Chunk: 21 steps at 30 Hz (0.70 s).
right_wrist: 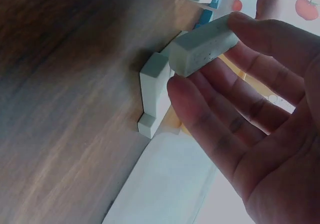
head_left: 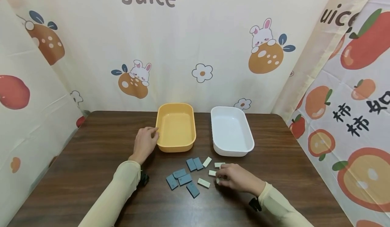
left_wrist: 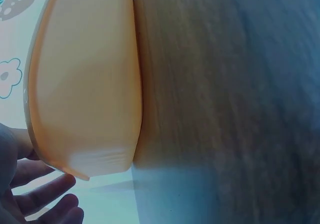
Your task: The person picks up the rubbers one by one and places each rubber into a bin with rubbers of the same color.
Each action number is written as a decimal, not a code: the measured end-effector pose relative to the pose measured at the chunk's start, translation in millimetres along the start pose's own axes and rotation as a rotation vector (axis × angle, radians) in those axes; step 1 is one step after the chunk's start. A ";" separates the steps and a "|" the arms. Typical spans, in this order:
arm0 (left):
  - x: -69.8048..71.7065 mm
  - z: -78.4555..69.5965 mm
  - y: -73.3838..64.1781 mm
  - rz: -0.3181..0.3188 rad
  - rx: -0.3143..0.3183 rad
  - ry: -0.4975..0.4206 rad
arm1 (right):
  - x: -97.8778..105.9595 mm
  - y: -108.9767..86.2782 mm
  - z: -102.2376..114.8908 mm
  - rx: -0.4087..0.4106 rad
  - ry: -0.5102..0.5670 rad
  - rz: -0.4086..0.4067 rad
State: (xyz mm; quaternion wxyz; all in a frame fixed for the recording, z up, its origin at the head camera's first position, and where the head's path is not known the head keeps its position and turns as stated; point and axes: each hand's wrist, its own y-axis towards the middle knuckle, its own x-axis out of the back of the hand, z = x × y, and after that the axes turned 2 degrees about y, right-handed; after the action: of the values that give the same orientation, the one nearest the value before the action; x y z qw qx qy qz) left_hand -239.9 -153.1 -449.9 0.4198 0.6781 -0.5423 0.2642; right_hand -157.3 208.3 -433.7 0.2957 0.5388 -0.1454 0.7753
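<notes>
With its fingertips, my left hand (head_left: 143,143) pinches the left rim of the yellow tub (head_left: 176,127). In the left wrist view, part of that hand lies behind the tub's rim and the other fingers stay outside. Between thumb and fingertips, my right hand (head_left: 237,178) holds a small pale green rectangular block (right_wrist: 202,47), tilted above the table. Close by lie several similar pale blocks (head_left: 203,183), and to their left are several flat blue-grey blocks (head_left: 193,189).
A white tub (head_left: 233,130) stands to the right of the yellow one, near the back edge of the dark wooden table (head_left: 100,142). Behind the table hangs a printed curtain (head_left: 195,34), with further printed cloth (head_left: 359,118) at the right side.
</notes>
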 end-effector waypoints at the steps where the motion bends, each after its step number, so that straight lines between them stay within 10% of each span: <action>1: -0.3 0.5 -0.3 -0.002 0.001 -0.001 | 1.1 0.3 0.3 -0.002 0.005 -0.001; 21: 0.3 1.8 1.0 0.022 0.011 -0.003 | 33.3 11.3 -20.2 -0.047 0.129 -0.119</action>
State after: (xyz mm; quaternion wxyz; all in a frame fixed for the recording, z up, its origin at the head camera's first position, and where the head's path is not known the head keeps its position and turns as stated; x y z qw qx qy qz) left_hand -241.0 -154.9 -450.3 0.4124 0.6748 -0.5490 0.2706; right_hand -187.6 220.5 -409.5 0.3625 0.4883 -0.1122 0.7858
